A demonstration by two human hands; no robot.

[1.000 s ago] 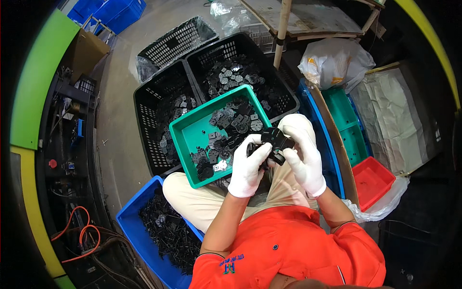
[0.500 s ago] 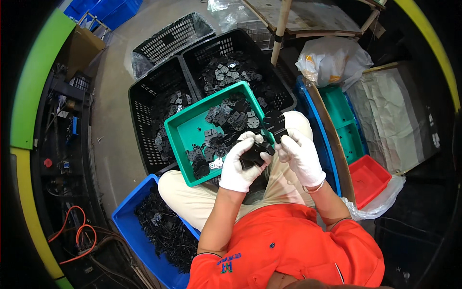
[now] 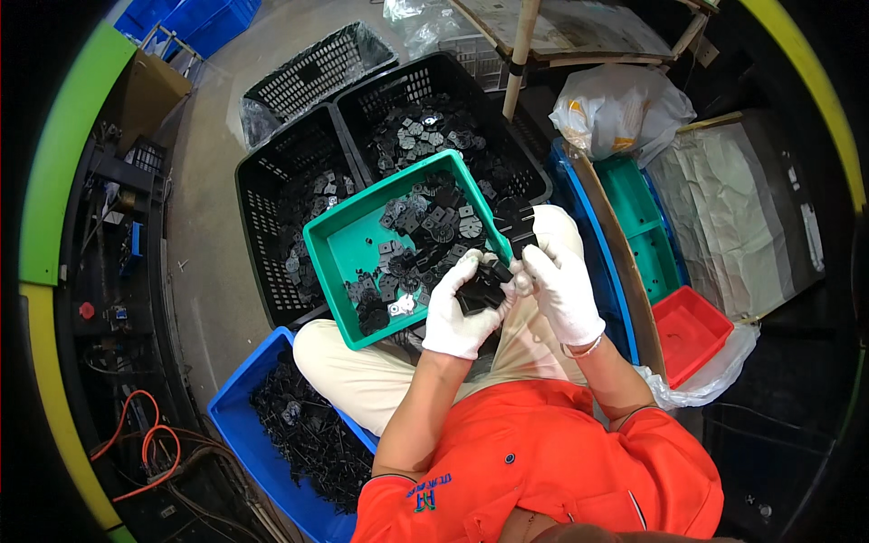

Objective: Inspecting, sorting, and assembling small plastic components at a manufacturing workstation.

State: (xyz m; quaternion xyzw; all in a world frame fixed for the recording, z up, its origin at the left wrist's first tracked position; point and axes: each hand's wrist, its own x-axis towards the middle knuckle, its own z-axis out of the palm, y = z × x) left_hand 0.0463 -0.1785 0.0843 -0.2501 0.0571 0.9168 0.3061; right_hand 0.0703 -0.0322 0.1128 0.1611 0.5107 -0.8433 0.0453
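My left hand (image 3: 458, 315), in a white glove, is closed around black plastic parts (image 3: 482, 291) at the near right corner of a green bin (image 3: 342, 249). Close beside it, my gloved right hand (image 3: 565, 294) pinches a dark flat part with thin prongs (image 3: 516, 223), which sticks up past the fingertips. The fingertips of both hands nearly meet; what lies between them is partly hidden. Small black plastic pieces (image 3: 439, 222), some round and some square, lie in the green bin, mostly along its right and near sides.
Beyond the bin stand black mesh baskets (image 3: 256, 217) holding similar pieces. A blue bin (image 3: 237, 412) of thin black parts is at the near left. On the right are a red tray (image 3: 692, 333), green trays (image 3: 625, 195), a cardboard edge and plastic bags (image 3: 623, 109).
The right hand has drawn closer to the left, and its pronged part has tilted, showing less of its broad face. The left hand's grip has shifted slightly around the black parts.
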